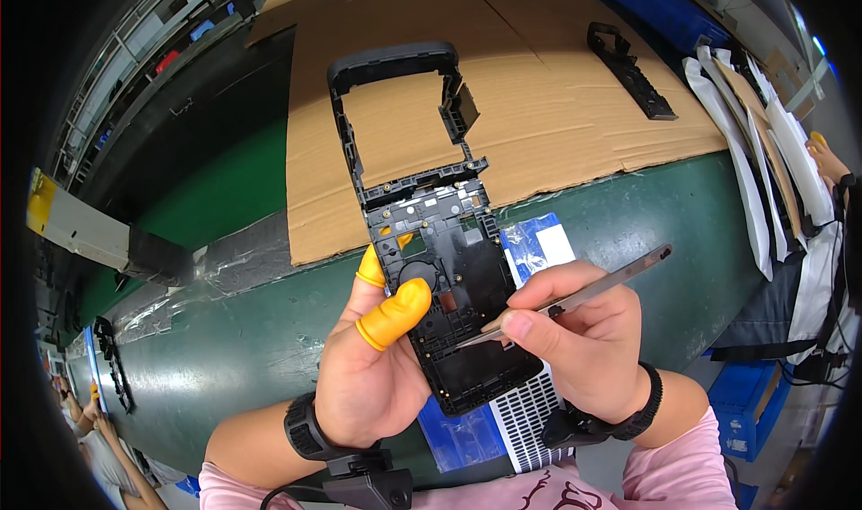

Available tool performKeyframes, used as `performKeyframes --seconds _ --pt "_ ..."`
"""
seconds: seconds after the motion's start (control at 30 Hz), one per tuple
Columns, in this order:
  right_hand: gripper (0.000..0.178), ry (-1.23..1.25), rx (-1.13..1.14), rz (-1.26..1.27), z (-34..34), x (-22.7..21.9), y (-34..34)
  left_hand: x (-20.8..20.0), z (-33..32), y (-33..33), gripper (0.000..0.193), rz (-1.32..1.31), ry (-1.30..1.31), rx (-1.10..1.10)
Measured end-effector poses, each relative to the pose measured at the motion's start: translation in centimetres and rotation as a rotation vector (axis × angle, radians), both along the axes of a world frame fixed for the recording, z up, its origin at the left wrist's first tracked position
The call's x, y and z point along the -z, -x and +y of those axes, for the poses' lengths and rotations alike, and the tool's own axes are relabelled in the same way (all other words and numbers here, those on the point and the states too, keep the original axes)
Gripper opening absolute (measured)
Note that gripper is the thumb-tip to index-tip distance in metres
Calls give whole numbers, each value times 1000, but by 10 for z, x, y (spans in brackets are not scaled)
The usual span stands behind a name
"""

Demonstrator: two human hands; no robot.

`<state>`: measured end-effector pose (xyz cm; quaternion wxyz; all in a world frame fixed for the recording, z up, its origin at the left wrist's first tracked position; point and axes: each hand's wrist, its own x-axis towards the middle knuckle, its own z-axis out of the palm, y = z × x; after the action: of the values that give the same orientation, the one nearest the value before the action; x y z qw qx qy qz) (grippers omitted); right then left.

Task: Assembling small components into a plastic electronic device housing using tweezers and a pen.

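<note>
My left hand (pixel 377 366), with yellow finger cots on the thumb and a fingertip, is closed around a black plastic housing (pixel 467 281). The housing is held tilted above the table. Its upper part is an open rectangular frame; the lower part is a ribbed tray with small bosses and a round recess near my thumb. My right hand (pixel 579 344) pinches slim grey metal tweezers (pixel 611 279) between thumb and fingers. Their pointed tip rests at or just over the lower part of the housing; whether anything is gripped there is too small to tell.
Cardboard (pixel 539 106) covers the far side of the green table (pixel 242 330). A black plastic part (pixel 633 74) lies on it at the right. Blue-and-white packets (pixel 539 241) and a white grid sheet (pixel 530 420) lie beneath the housing. White padded sheets (pixel 736 151) stand at the right; other people's hands show at both sides.
</note>
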<state>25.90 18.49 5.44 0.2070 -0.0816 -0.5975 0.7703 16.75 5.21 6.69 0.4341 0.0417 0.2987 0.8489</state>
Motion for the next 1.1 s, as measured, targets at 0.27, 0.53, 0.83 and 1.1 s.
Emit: performKeyframes --seconds 0.27,0.53,0.83,1.1 --pt "12 -71 6 26 2 1 1 5 0 -4 82 161 124 -20" --pt "19 194 155 56 19 -21 -6 -1 1 14 78 303 104 -102" --pt "7 13 50 -386 18 25 -28 -5 -11 42 31 335 21 -256" --pt "3 -69 60 -375 14 29 -28 -6 -11 38 30 252 71 -282"
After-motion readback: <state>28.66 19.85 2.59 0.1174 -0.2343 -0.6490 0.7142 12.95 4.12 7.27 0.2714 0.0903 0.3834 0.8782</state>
